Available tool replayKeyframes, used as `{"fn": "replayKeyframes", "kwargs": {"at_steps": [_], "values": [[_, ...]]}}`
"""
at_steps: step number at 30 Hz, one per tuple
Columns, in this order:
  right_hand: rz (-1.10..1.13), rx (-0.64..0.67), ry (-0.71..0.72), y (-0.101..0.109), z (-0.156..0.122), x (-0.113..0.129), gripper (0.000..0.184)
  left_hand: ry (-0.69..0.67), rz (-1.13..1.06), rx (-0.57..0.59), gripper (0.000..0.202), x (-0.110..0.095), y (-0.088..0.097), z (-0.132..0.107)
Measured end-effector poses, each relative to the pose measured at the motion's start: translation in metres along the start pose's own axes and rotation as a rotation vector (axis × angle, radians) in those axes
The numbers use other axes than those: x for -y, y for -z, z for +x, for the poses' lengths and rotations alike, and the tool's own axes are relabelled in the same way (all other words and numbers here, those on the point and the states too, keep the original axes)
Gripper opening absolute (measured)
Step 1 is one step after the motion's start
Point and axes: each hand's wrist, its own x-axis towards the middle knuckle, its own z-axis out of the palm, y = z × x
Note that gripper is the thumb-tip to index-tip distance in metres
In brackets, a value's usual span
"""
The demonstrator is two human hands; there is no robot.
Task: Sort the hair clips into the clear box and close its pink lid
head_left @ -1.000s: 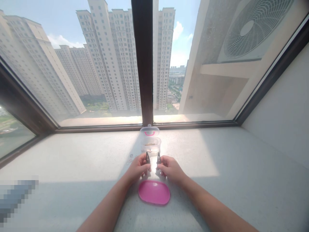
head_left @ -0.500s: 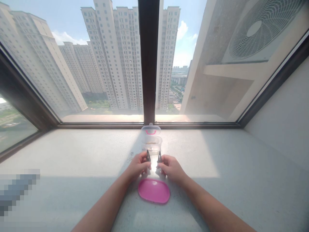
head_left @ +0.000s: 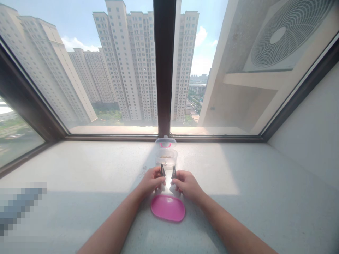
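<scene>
My left hand (head_left: pixel 154 180) pinches a small dark clip (head_left: pixel 162 170), its narrow end pointing up. Facing it across a small gap, my right hand (head_left: pixel 185 181) pinches a similar dark clip (head_left: pixel 173 173), also upright. Just beyond the fingers stands a clear plastic box (head_left: pixel 173 162) with a few thin light-brown pieces inside. Its clear lid (head_left: pixel 159 142), with a pink handle, is raised behind it against the window frame. On my side of the hands lies a shallow pink tray (head_left: pixel 168 209) with nothing visible in it.
Small dark rings (head_left: pixel 144 168) lie on the pale sill (head_left: pixel 92 169), left of the box. A dark window frame (head_left: pixel 164 70) rises behind, with glass on both sides and a white wall (head_left: pixel 309 134) at the right. A blurred patch (head_left: pixel 21 208) covers something at the left.
My right hand and its clip have shifted slightly left, narrowing the gap to the left clip. The view has tilted a little; both grips look the same.
</scene>
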Motion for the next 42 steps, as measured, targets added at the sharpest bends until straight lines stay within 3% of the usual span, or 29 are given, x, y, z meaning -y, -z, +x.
{"fn": "replayKeyframes", "kwargs": {"at_steps": [8, 18, 26, 42], "values": [[-0.032, -0.009, 0.007, -0.002, -0.001, 0.006, 0.009, 0.013, 0.031, -0.025, 0.017, 0.0, 0.0, 0.002], [0.029, -0.02, -0.004, 0.003, 0.006, -0.006, 0.015, 0.031, 0.062, 0.002, 0.013, -0.006, 0.0, 0.0], [0.023, -0.023, -0.008, 0.003, 0.005, -0.004, 0.02, 0.068, 0.034, -0.006, 0.027, -0.011, -0.001, -0.001], [-0.02, -0.01, 0.033, 0.003, 0.006, -0.004, 0.019, 0.05, 0.048, 0.022, 0.031, -0.002, 0.0, 0.001]]}}
